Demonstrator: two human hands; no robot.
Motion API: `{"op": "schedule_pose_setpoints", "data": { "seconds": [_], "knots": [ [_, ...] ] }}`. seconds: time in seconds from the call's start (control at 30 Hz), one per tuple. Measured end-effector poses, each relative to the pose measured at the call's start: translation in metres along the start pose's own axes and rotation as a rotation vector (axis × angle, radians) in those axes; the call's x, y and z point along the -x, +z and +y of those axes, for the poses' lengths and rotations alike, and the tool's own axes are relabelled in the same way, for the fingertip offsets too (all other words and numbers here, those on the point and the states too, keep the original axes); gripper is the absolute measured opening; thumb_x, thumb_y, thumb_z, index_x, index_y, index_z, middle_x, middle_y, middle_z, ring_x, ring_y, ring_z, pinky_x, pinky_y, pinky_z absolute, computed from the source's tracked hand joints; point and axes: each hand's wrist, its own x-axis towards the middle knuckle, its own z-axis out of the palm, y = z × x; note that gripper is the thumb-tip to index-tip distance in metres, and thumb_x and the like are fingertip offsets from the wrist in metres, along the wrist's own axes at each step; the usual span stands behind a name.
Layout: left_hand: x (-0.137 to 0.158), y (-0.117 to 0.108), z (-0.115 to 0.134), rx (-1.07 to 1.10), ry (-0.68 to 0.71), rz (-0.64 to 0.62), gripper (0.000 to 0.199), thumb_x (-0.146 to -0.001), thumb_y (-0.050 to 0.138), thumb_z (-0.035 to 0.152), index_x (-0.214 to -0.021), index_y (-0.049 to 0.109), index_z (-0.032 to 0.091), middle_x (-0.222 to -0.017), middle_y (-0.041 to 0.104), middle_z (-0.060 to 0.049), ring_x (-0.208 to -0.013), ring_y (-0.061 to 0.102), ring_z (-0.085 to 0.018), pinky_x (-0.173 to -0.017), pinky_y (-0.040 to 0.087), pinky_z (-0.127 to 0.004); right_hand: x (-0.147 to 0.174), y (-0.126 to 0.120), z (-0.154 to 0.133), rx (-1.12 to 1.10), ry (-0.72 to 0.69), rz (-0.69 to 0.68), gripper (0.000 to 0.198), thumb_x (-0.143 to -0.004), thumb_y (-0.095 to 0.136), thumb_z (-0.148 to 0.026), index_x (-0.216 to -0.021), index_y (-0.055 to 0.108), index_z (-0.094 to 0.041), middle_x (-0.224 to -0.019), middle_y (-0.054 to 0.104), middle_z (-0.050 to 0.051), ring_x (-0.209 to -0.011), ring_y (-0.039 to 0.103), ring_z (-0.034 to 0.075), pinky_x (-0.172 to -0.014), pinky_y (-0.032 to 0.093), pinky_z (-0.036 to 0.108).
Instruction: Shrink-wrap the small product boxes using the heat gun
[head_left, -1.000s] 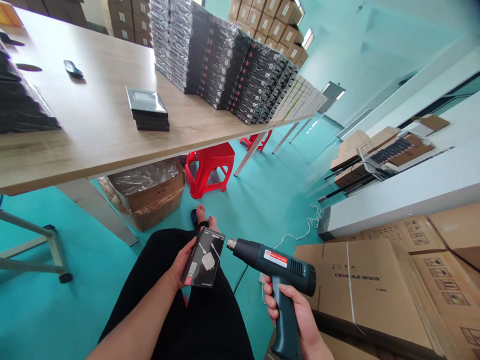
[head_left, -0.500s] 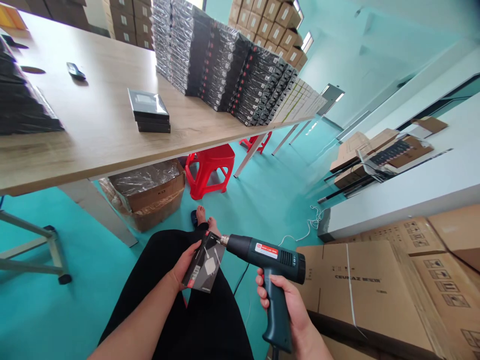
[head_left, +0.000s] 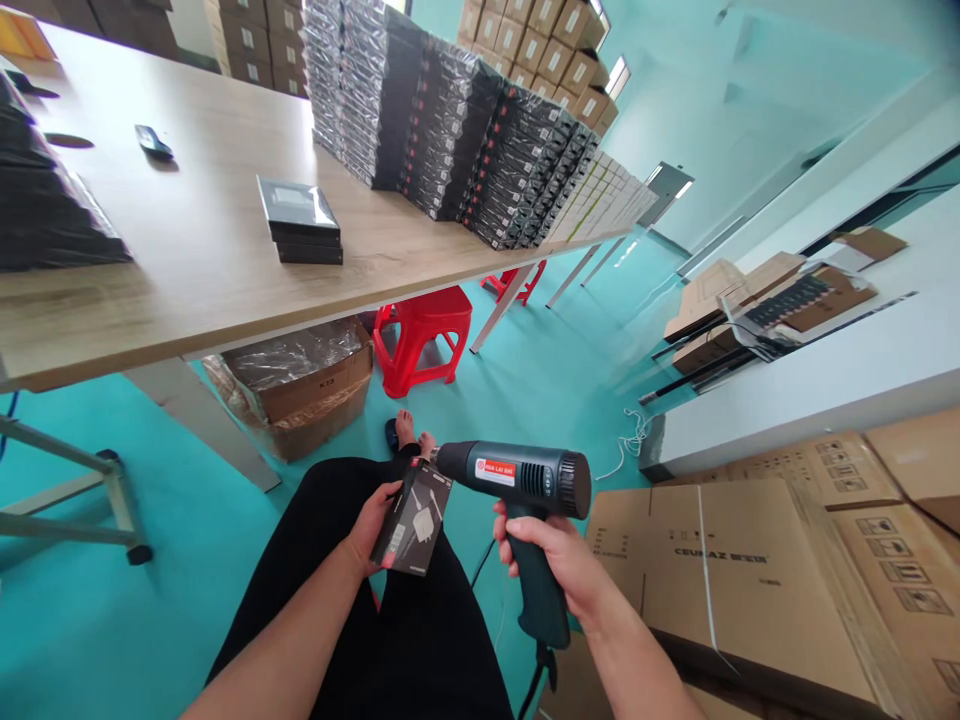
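My left hand [head_left: 373,525] grips a black charger box [head_left: 415,518] by its left edge, above my lap. The box's face shows a picture of a white charger and cable. My right hand [head_left: 544,548] is wrapped round the handle of a dark green heat gun [head_left: 517,475] with a red and white label. Its metal nozzle points left at the upper edge of the box, very close to it; I cannot tell whether they touch. A black cord hangs from the bottom of the handle.
A wooden table [head_left: 217,270] carries two stacked black boxes [head_left: 302,215], a dark handheld device [head_left: 154,143] and tall stacks of film-wrapped boxes [head_left: 450,120]. Below are an open carton [head_left: 300,385] and a red stool [head_left: 424,335]. Large cartons [head_left: 720,580] stand close on my right.
The heat gun and my right hand have moved left and slightly up, bringing the nozzle over the upper edge of the box. My left hand and the box have barely shifted.
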Motion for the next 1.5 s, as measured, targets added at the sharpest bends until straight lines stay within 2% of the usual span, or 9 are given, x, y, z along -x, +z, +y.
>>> {"op": "schedule_pose_setpoints", "data": {
  "seconds": [0.2, 0.4, 0.57, 0.73, 0.9, 0.97, 1.17, 1.3, 1.5],
  "knots": [
    [0.000, -0.003, 0.004, 0.082, 0.073, 0.009, 0.035, -0.081, 0.056, 0.039, -0.093, 0.064, 0.007, -0.076, 0.069, -0.013, -0.071, 0.067, -0.027, -0.062, 0.054, -0.034, 0.025, -0.002, 0.001, 0.239, 0.221, -0.403, 0.017, -0.068, 0.063, -0.018, -0.082, 0.067, -0.009, -0.069, 0.062, 0.005, -0.058, 0.058, 0.013, -0.053, 0.045, 0.023],
    [0.003, 0.002, 0.006, 0.131, 0.116, -0.036, 0.037, -0.081, 0.055, 0.039, -0.097, 0.064, 0.006, -0.079, 0.069, -0.014, -0.076, 0.067, -0.029, -0.065, 0.055, -0.036, 0.013, -0.014, 0.018, 0.029, 0.086, 0.045, 0.028, -0.078, 0.059, -0.029, -0.101, 0.063, -0.013, -0.084, 0.063, 0.006, -0.065, 0.057, 0.013, -0.054, 0.048, 0.024],
    [0.003, 0.001, 0.007, 0.129, 0.139, -0.073, 0.036, -0.082, 0.054, 0.039, -0.096, 0.064, 0.006, -0.083, 0.069, -0.014, -0.077, 0.067, -0.029, -0.068, 0.055, -0.037, 0.017, -0.017, 0.028, 0.004, 0.124, -0.095, 0.032, -0.077, 0.062, -0.027, -0.104, 0.062, -0.011, -0.087, 0.064, 0.009, -0.065, 0.059, 0.015, -0.054, 0.048, 0.024],
    [0.003, 0.001, 0.005, 0.097, 0.111, -0.046, 0.038, -0.081, 0.055, 0.040, -0.095, 0.064, 0.007, -0.084, 0.069, -0.015, -0.075, 0.067, -0.029, -0.066, 0.055, -0.037, 0.014, -0.016, 0.030, 0.028, 0.054, 0.134, 0.030, -0.078, 0.060, -0.031, -0.102, 0.062, -0.012, -0.083, 0.063, 0.007, -0.064, 0.057, 0.014, -0.054, 0.049, 0.024],
    [0.001, 0.004, 0.001, 0.035, 0.074, 0.001, 0.032, -0.081, 0.056, 0.036, -0.093, 0.064, 0.007, -0.081, 0.069, -0.014, -0.077, 0.067, -0.029, -0.068, 0.055, -0.038, 0.016, 0.006, 0.011, -0.060, 0.058, -0.081, 0.032, -0.077, 0.063, -0.030, -0.104, 0.063, -0.014, -0.089, 0.064, 0.008, -0.067, 0.060, 0.014, -0.055, 0.050, 0.023],
    [0.000, 0.004, 0.000, 0.015, 0.076, 0.009, 0.032, -0.082, 0.055, 0.035, -0.092, 0.064, 0.007, -0.082, 0.070, -0.015, -0.078, 0.067, -0.029, -0.070, 0.055, -0.038, 0.011, 0.011, 0.002, -0.077, 0.010, -0.087, 0.032, -0.076, 0.064, -0.030, -0.104, 0.063, -0.013, -0.089, 0.064, 0.008, -0.068, 0.060, 0.015, -0.056, 0.051, 0.024],
    [0.003, 0.001, 0.002, 0.016, 0.106, -0.009, 0.033, -0.081, 0.056, 0.037, -0.091, 0.064, 0.006, -0.084, 0.070, -0.015, -0.077, 0.067, -0.029, -0.072, 0.055, -0.039, -0.013, -0.021, -0.003, -0.054, 0.022, 0.118, 0.030, -0.076, 0.063, -0.028, -0.102, 0.061, -0.013, -0.082, 0.063, 0.007, -0.065, 0.058, 0.014, -0.051, 0.048, 0.022],
    [-0.001, -0.001, 0.002, 0.003, 0.105, 0.009, 0.034, -0.081, 0.057, 0.037, -0.094, 0.064, 0.006, -0.085, 0.069, -0.016, -0.076, 0.067, -0.029, -0.070, 0.055, -0.040, -0.011, -0.034, -0.002, -0.119, 0.017, 0.064, 0.029, -0.078, 0.060, -0.027, -0.103, 0.060, -0.013, -0.084, 0.062, 0.007, -0.066, 0.058, 0.013, -0.053, 0.049, 0.022],
    [-0.005, -0.003, 0.001, -0.035, 0.073, -0.004, 0.036, -0.081, 0.057, 0.039, -0.095, 0.064, 0.007, -0.082, 0.069, -0.015, -0.074, 0.067, -0.030, -0.068, 0.055, -0.041, -0.004, -0.016, -0.007, -0.149, 0.014, -0.045, 0.030, -0.076, 0.061, -0.027, -0.102, 0.061, -0.012, -0.087, 0.063, 0.007, -0.067, 0.060, 0.014, -0.053, 0.049, 0.022]
  ]
}}
